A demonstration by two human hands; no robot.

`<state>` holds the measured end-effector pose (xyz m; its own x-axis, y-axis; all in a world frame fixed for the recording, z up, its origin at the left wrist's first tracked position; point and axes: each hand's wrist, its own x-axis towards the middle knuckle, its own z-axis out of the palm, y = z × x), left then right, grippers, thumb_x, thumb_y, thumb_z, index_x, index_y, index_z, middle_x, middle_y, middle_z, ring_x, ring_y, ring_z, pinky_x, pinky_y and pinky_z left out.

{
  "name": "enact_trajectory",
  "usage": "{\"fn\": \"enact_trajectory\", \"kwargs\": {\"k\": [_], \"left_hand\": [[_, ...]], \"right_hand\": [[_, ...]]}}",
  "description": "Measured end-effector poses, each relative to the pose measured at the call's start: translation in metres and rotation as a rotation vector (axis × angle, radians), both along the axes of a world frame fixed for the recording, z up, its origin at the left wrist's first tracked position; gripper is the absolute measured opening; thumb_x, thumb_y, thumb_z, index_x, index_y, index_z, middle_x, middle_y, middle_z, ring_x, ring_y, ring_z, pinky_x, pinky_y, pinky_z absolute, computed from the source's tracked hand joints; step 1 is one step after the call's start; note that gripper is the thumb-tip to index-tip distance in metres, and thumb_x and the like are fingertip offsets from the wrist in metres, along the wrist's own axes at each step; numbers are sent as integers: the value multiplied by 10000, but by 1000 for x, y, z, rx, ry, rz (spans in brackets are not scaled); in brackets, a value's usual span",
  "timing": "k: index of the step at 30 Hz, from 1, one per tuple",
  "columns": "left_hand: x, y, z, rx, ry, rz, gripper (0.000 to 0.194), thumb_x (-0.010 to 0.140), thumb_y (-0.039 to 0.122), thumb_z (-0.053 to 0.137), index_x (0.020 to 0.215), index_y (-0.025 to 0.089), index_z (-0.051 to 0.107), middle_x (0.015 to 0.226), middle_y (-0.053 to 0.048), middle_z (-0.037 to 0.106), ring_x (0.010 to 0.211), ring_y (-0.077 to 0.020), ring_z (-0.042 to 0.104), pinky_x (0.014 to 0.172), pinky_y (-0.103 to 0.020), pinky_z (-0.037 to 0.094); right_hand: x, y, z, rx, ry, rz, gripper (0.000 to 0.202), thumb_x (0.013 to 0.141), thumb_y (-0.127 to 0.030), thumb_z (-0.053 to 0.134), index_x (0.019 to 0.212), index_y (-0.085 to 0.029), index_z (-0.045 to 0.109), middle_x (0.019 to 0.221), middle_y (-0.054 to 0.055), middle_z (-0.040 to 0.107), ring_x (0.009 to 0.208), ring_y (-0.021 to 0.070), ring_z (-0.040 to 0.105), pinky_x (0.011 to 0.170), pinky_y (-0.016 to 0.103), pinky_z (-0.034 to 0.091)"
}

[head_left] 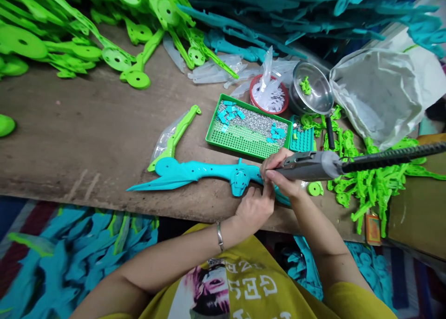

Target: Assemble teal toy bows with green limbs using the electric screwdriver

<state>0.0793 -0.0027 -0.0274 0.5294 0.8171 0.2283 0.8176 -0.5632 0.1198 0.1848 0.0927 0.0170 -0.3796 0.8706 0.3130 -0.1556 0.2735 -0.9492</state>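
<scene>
Right hand (286,183) around grey driver (315,166), left hand (254,208), grip unclear, against turquoise piece (209,170).

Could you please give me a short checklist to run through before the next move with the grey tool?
1. Right hand holding the grey tool: ok, wrapped around its front part.
2. Left hand at the long blue part: ok, fingers close to the tool's front end.
3. Tool tip seated: cannot tell, the hands hide it.
4. Blue part resting on the bench: ok.
5. Clear space around the part's round left end: not ok, the lime-green piece lies right by it.
6. Small silvery pieces nearby: ok, in the green tray just beyond the part.
</scene>
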Motion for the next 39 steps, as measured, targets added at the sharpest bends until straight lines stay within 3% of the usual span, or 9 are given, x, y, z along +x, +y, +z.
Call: {"fn": "enact_trajectory", "kwargs": {"k": [2, 6, 8, 12, 16, 25, 29, 34, 39], "left_hand": [[-2, 1, 2, 19, 23, -2, 420, 978, 98, 460, 1361, 19, 615, 1182, -217, 696, 739, -190, 641, 693, -361, 496], [-5, 1, 4, 33, 87, -24, 461, 976, 74, 457, 1421, 35, 569, 1311, -218, 657, 758, -162, 650, 706, -338, 505], [-6, 1, 3, 43, 100, -24, 463, 971, 62, 458, 1419, 48, 576, 1314, -203, 660, 752, -155, 652, 699, -332, 504], [-5, 2, 0, 100, 84, -13, 445, 970, 54, 472, 1397, 30, 593, 1257, -195, 686, 746, -159, 659, 668, -331, 494], [-6, 2, 1, 53, 74, -26, 443, 975, 56, 476, 1404, 44, 589, 1269, -197, 684, 742, -147, 657, 675, -319, 498], [-7, 2, 0, -15, 68, -33, 491, 958, 40, 473, 1442, 56, 557, 1339, -213, 655, 757, -152, 670, 711, -324, 517], [-8, 4, -2, 11, 81, -44, 481, 961, 46, 465, 1432, 56, 563, 1339, -205, 653, 788, -162, 678, 734, -329, 527], [-11, 8, -6, -69, 26, -58, 490, 969, 65, 500, 1455, 99, 549, 1324, -201, 649, 867, -188, 692, 789, -340, 534], [-13, 10, -9, -123, -10, -70, 539, 972, 55, 490, 1505, 132, 490, 1332, -196, 631, 905, -189, 693, 814, -341, 528]], "right_hand": [[2, 8, 5, 6, -12, -55, 176, 850, -325, 728, 961, -250, 614, 582, -66, 590, 479, 141, 568, 482, 298, 490], [8, 35, 11, 139, 96, -492, 286, 794, -462, 738, 942, -277, 578, 520, -85, 515, 427, 149, 520, 480, 320, 474], [11, 49, 7, 133, 93, -629, 310, 777, -477, 742, 933, -274, 569, 530, -82, 507, 438, 152, 518, 499, 329, 471], [17, 64, -9, 83, 70, -662, 299, 780, -436, 755, 940, -255, 579, 544, -82, 534, 465, 148, 534, 537, 324, 469], [19, 67, -19, 75, 62, -668, 297, 777, -430, 755, 937, -253, 579, 535, -89, 541, 462, 141, 533, 533, 313, 463], [17, 75, -17, 49, 12, -634, 342, 758, -526, 757, 862, -255, 576, 515, -82, 508, 438, 139, 521, 499, 313, 457], [20, 59, 5, 94, 45, -663, 307, 783, -513, 751, 839, -256, 591, 538, -73, 500, 457, 134, 534, 510, 312, 478], [35, 8, 37, 113, 23, -721, 266, 800, -458, 754, 930, -277, 610, 545, -76, 489, 435, 135, 512, 480, 314, 477], [52, -33, 38, 58, -8, -754, 236, 785, -396, 752, 934, -275, 614, 531, -77, 538, 431, 153, 525, 476, 330, 482]]}}
